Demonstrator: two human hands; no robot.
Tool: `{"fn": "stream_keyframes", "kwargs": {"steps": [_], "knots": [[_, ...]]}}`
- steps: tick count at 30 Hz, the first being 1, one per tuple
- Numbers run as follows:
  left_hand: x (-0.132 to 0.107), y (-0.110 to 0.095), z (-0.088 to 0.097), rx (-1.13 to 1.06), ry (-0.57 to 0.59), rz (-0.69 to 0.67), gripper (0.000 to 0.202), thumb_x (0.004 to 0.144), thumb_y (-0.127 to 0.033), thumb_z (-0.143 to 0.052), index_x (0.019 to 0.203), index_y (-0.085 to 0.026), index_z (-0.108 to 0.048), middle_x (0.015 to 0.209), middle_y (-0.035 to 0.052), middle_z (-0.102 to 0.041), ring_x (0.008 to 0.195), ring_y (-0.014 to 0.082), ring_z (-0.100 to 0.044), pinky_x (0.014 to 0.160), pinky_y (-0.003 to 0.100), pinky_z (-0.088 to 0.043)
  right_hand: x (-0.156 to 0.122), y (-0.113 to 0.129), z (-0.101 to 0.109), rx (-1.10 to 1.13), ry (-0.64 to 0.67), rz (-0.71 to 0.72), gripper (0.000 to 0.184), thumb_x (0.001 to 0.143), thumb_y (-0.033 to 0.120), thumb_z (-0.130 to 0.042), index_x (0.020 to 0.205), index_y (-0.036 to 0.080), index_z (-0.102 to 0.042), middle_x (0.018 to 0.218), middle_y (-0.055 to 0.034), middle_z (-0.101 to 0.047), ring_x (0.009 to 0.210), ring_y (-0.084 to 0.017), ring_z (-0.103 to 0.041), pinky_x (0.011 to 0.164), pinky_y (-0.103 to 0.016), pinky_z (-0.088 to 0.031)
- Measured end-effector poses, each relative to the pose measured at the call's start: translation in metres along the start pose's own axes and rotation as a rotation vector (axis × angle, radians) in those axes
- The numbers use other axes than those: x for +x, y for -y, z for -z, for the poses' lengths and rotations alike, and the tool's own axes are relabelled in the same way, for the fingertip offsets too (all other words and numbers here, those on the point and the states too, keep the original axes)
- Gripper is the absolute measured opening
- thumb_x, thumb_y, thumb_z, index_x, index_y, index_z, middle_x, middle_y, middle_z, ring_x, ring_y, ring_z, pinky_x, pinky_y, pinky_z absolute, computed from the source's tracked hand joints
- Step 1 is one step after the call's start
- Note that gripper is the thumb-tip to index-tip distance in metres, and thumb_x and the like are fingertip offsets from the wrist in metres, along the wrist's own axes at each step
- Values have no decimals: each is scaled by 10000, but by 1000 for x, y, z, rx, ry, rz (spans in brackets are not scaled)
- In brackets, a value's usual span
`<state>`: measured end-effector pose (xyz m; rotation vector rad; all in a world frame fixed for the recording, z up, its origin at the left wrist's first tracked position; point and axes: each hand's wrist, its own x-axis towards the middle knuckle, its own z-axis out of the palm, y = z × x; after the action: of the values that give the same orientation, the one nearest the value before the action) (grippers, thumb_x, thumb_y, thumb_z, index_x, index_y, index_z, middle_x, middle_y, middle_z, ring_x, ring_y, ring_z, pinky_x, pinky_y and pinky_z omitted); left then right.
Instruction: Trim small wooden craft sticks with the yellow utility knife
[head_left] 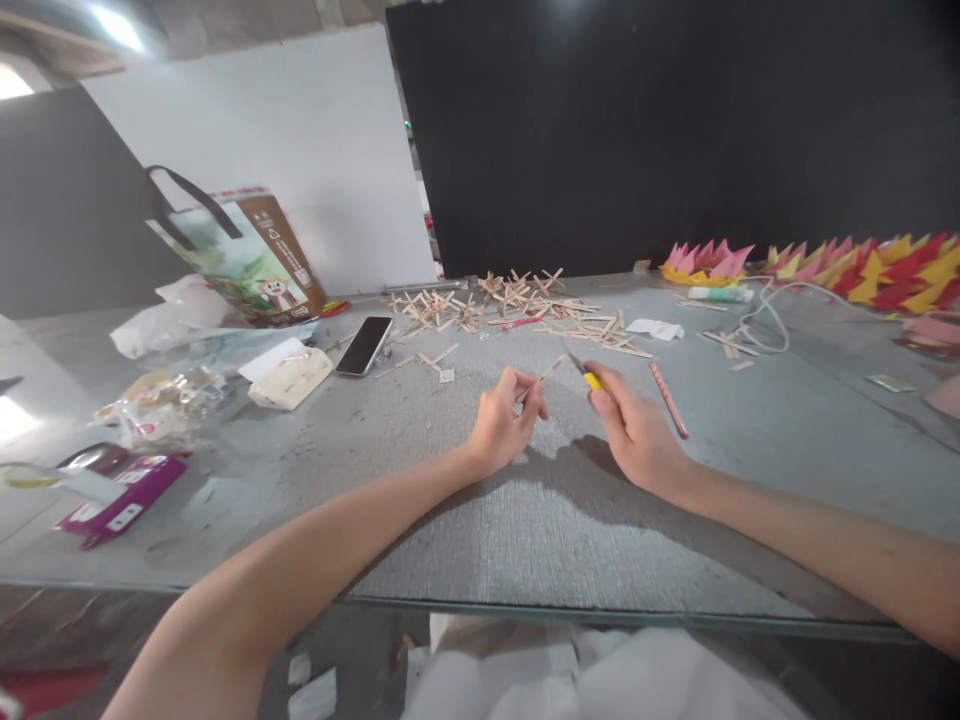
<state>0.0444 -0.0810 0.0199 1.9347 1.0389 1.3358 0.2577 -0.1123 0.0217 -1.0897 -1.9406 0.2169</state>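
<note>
Over the middle of the grey table (420,520), my left hand (508,420) pinches a thin wooden stick (553,367), whose tip points up and to the right. My right hand (637,430) is closed around a yellow utility knife (593,381). Its dark blade points up and left, near the stick's free end; whether they touch I cannot tell. Beyond both hands lies a loose heap of wooden sticks (517,295), some crossed over each other. A red patterned pencil (668,400) rests on the table just right of my right hand.
Left of the sticks are a phone (364,346), a tissue pack (291,375), a purple power strip (124,497) and a printed bag (251,255). On the right are a glue stick (720,294), a white cable (780,330) and folded-paper pieces (892,275). A black panel (675,130) stands behind.
</note>
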Motion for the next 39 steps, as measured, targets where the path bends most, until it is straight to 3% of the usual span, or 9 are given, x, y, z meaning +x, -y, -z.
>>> {"fn": "stream_keyframes", "kwargs": {"steps": [3, 10, 16, 21, 30, 34, 39], "knots": [[2, 3, 0, -19, 6, 44, 182, 1047, -379, -520, 962, -231, -458, 705, -23, -705, 560, 100, -541, 561, 229, -382, 3, -9, 4, -22, -52, -106, 521, 1129, 511, -298, 1506, 223, -514, 1023, -94, -748, 843, -241, -712, 857, -401, -559], [5, 9, 1, -129, 88, 65, 229, 1045, -429, -536, 978, -210, -518, 716, 2, -715, 651, 127, -623, 662, 269, -434, 7, -15, 5, 88, -22, -208, 513, 1105, 578, -352, 1422, 240, -572, 840, -28, -661, 713, -201, -605, 719, -347, -495], [5, 6, 2, -239, 275, 110, 288, 1006, -472, -611, 1023, -184, -602, 709, 0, -701, 662, 126, -636, 686, 277, -454, 11, -10, 6, 156, 16, -293, 376, 979, 582, -637, 1146, 248, -682, 813, -6, -682, 719, -187, -622, 699, -312, -477], [8, 8, 2, -297, 293, 158, 340, 979, -508, -644, 982, -169, -611, 683, -1, -687, 620, 114, -602, 649, 265, -436, 12, -10, 6, 150, 91, -244, 347, 995, 546, -612, 883, 223, -671, 764, -23, -666, 727, -203, -607, 689, -323, -458], [7, 7, 2, -263, 338, 199, 372, 929, -541, -708, 979, -196, -576, 679, -15, -687, 633, 128, -650, 647, 255, -475, 9, -6, 4, 151, 160, -195, 344, 1005, 528, -600, 849, 223, -622, 709, 11, -585, 671, -178, -534, 633, -306, -409], [7, 5, 3, -267, 354, 185, 320, 964, -496, -670, 1041, -193, -600, 704, -13, -689, 659, 125, -653, 702, 269, -498, 10, -6, 2, 170, 165, -206, 334, 1008, 518, -605, 855, 221, -622, 709, 20, -584, 669, -172, -541, 637, -307, -402], [7, 5, 3, -267, 368, 201, 291, 982, -479, -638, 981, -193, -585, 678, -20, -661, 630, 118, -616, 681, 268, -479, 10, -9, 2, 162, 170, -198, 333, 1013, 513, -597, 863, 217, -630, 734, 11, -603, 690, -177, -546, 658, -310, -412]]}}
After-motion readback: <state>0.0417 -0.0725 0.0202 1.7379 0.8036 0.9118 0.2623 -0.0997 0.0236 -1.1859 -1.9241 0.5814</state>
